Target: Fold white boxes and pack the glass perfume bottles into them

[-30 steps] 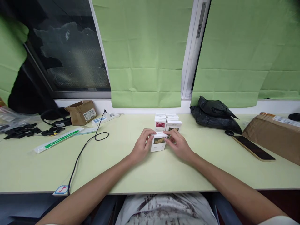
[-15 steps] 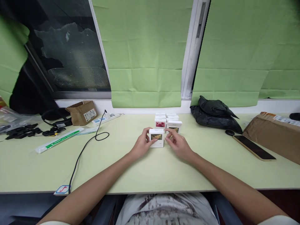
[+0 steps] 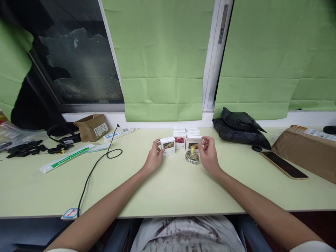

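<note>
My left hand [image 3: 154, 156] grips a small white box [image 3: 168, 147] by its left side, thumb at the front. A yellow flower picture shows on that box, which stands slightly turned on the table. Just right of it is a clear glass perfume bottle [image 3: 192, 157] with a gold cap, standing free. My right hand [image 3: 209, 154] is closed at the right edge of another white box [image 3: 189, 144] behind the bottle, its thumb and fingers against the corner. Between the two stands a white box with a pink flower picture [image 3: 180, 141]. More white boxes [image 3: 179, 130] are lined up behind.
A black cable [image 3: 91, 168] runs over the left of the table, near a green-and-white packet [image 3: 68, 157] and an open cardboard box [image 3: 92, 128]. On the right lie a phone [image 3: 283, 165], a black plastic bag [image 3: 241, 129] and a large brown parcel [image 3: 307, 150].
My left hand has shifted the white box left and slightly back, uncovering the perfume bottle. My right hand has moved right, to the edge of the rear box.
</note>
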Available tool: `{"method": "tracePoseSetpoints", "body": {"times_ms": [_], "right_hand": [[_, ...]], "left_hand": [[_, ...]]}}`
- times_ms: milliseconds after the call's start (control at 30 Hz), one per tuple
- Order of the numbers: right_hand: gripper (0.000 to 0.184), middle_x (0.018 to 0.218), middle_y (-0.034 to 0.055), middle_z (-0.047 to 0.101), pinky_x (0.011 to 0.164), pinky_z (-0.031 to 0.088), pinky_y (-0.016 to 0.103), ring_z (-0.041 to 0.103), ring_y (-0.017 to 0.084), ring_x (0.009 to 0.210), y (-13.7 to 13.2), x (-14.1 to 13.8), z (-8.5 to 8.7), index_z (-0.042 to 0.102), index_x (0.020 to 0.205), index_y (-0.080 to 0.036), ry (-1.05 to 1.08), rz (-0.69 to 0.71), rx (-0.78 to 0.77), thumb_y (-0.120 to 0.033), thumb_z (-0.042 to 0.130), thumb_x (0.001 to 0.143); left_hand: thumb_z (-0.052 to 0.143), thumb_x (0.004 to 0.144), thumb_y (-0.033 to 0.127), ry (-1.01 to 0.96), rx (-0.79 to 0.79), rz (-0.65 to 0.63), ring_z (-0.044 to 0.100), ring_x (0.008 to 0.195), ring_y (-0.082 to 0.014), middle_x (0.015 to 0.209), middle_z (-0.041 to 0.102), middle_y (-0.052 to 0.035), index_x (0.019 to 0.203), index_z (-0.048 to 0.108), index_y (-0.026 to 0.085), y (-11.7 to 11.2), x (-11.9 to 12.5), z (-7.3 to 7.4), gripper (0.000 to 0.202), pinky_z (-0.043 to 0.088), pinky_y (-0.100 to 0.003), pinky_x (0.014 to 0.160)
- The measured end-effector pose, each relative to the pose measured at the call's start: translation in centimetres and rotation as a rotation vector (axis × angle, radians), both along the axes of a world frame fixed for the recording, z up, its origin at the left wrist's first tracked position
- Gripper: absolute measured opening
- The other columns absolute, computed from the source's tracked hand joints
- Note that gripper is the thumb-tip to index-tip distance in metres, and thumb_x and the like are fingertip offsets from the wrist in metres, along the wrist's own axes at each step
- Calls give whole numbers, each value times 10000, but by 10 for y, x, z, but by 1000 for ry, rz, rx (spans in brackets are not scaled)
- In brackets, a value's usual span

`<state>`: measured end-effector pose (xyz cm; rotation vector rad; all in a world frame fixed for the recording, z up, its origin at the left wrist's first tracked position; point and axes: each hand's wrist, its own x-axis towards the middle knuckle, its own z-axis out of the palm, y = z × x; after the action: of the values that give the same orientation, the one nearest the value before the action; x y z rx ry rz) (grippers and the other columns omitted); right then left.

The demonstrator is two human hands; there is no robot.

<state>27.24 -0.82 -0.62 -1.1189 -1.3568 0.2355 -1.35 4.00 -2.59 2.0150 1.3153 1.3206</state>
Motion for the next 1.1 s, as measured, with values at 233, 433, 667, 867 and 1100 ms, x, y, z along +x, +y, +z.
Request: {"method": "tracePoseSetpoints", "body": {"times_ms": [233, 433, 667, 867, 1100], "right_hand": [[396, 1217, 73, 532, 831, 520, 380, 566, 201, 891, 19, 11, -13, 440, 1283, -249, 93, -47, -101, -342, 558, 917], [453, 1342, 94, 553, 917, 519, 420, 596, 185, 889, 30, 15, -26, 474, 1306, -240, 97, 10, -226, -343, 547, 871], [447, 1311, 105, 649, 830, 541, 390, 644, 199, 848, 29, 13, -25, 555, 1306, -209, 91, 108, -312, -359, 546, 886], [446, 1276, 87, 689, 800, 539, 367, 635, 191, 814, 25, 13, -21, 592, 1308, -214, 60, 88, -321, -353, 544, 887], [439, 1224, 87, 697, 822, 545, 383, 641, 229, 923, 30, 16, -23, 622, 1260, -210, 24, 70, -293, -399, 567, 868]], "left_hand": [[515, 1009, 264, -36, -9, -50, 624, 962, -179, 1499, 550, -118, 1457, 411, 284, 2, 1, -3, 460, 562, -376, 883], [527, 1009, 264, -88, -75, -147, 642, 1205, -221, 1432, 524, -125, 1443, 412, 270, -2, 4, -5, 449, 565, -391, 954], [569, 1019, 346, -49, -188, -292, 663, 1226, -228, 1431, 555, -112, 1456, 451, 294, -10, 10, -2, 456, 577, -404, 998], [557, 1038, 407, -14, -194, -345, 625, 1315, -256, 1515, 546, -122, 1505, 474, 293, -13, 11, -1, 487, 545, -457, 1084], [559, 1037, 418, 13, -146, -271, 620, 1191, -217, 1459, 556, -112, 1453, 475, 282, -17, 14, 1, 445, 561, -392, 982]]}}
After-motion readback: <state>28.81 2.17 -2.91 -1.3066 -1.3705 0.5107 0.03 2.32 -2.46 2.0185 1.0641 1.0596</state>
